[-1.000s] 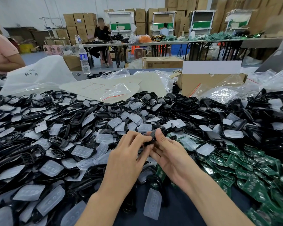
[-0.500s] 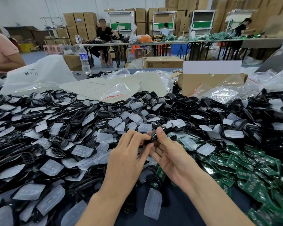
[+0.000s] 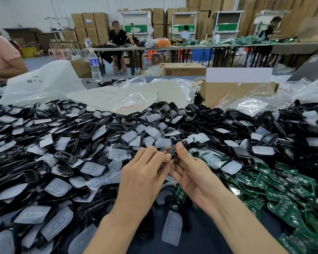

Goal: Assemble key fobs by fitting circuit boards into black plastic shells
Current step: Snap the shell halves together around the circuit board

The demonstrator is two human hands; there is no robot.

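- The black shell (image 3: 173, 152) is held up off the table (image 3: 198, 241), pinched between both hands.
- The left hand (image 3: 145, 173) curls its fingers (image 3: 164, 157) onto the near end. The right hand (image 3: 195, 175) grips the far end, thumb pressed on top.
- The shell's long axis slants from lower left up to the far right.
- I cannot tell whether a board sits inside. The green circuit boards (image 3: 283, 191) lie heaped nearer the right hand.
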